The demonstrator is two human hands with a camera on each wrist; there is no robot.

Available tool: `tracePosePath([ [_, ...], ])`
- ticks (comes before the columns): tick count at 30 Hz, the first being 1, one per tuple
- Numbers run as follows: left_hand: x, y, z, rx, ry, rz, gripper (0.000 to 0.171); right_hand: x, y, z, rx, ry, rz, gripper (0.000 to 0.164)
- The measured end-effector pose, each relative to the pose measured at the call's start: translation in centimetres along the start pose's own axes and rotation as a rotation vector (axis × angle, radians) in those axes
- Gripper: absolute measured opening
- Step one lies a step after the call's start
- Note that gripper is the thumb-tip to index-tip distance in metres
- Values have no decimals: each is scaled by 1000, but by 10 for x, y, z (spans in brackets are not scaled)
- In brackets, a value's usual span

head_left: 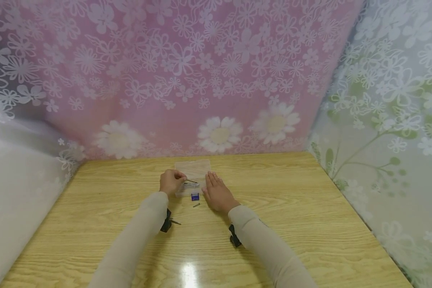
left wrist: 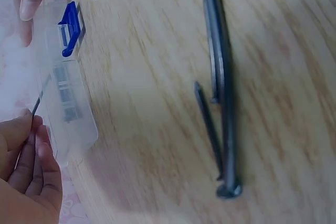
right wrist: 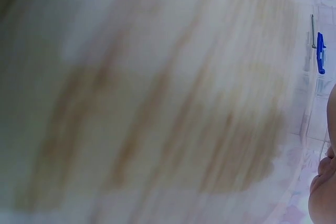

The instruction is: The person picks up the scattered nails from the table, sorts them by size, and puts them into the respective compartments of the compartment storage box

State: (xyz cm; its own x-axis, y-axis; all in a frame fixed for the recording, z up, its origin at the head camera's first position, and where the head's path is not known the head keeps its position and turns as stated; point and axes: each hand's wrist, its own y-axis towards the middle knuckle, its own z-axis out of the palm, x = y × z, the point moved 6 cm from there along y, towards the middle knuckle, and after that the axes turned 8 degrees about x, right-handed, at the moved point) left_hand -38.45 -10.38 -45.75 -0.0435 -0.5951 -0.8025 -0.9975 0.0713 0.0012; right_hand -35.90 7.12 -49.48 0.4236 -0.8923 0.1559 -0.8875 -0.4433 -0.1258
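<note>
Metal nail (left wrist: 37,102) juts from pinching left grip (head_left: 170,183), over clear box (left wrist: 80,137); right grip (head_left: 219,195) straight-fingered.

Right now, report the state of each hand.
Left hand: closed, pinching a thin metal nail.
Right hand: open, fingers straight, at the edge of the clear box.

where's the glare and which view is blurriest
Head view: white glare on the wooden table near the bottom edge, soft shadows beside the sleeves; right wrist view: blurriest, wood grain smeared across most of the frame, though the blue latch looks sharper; left wrist view: clearer
</note>
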Motion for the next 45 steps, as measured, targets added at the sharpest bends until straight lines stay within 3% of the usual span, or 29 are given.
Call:
tracePosePath([
  [15, -3, -3, -2, 37, 1, 27, 15, 2, -3, -2, 5, 3, 15, 62],
  [26, 2, -12, -16, 117, 6, 64, 24, 4, -4, -2, 17, -9, 6, 61],
  [34, 8, -31, -32, 150, 69, 145, 23, 5, -5, -4, 8, 0, 7, 62],
  [45, 27, -68, -40, 225, 109, 136, 20, 4, -4, -4, 17, -5, 8, 61],
])
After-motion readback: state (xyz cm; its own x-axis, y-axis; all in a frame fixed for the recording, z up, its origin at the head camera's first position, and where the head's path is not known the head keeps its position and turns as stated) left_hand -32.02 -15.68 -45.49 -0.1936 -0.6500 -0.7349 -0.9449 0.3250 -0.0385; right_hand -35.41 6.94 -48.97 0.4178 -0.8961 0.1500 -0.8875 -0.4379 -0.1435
